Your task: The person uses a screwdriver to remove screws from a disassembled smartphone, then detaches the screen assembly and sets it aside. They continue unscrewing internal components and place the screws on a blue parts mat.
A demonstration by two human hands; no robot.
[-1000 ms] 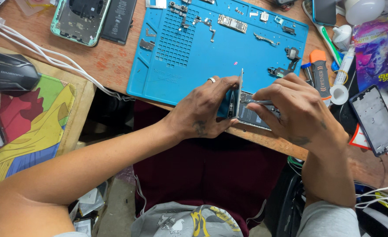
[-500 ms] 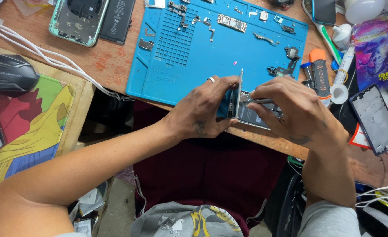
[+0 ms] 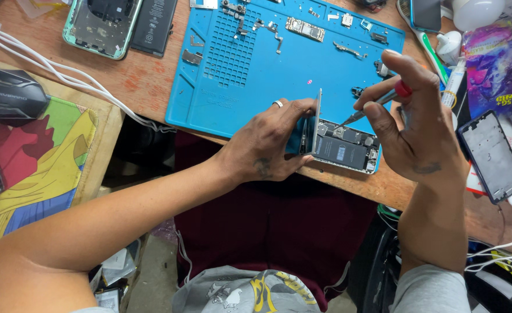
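Note:
My left hand (image 3: 266,142) holds the lifted screen panel (image 3: 316,119) of an opened phone (image 3: 344,152), keeping it upright on its edge. The phone body lies at the front edge of the blue work mat (image 3: 250,69), its battery and boards showing. My right hand (image 3: 416,124) grips a small screwdriver (image 3: 372,107) with a red cap, the tip touching the top of the phone's insides. A ring sits on one left finger.
Small screws and phone parts are scattered over the mat. A green phone back (image 3: 99,24) and a loose battery (image 3: 154,26) lie at the far left. A black phone frame (image 3: 491,155), tubes and a colourful packet sit on the right. White cables (image 3: 64,78) cross the wooden table.
My right hand lifted off the phone body and now holds the screwdriver with its tip in the phone. The left hand keeps the screen panel upright.

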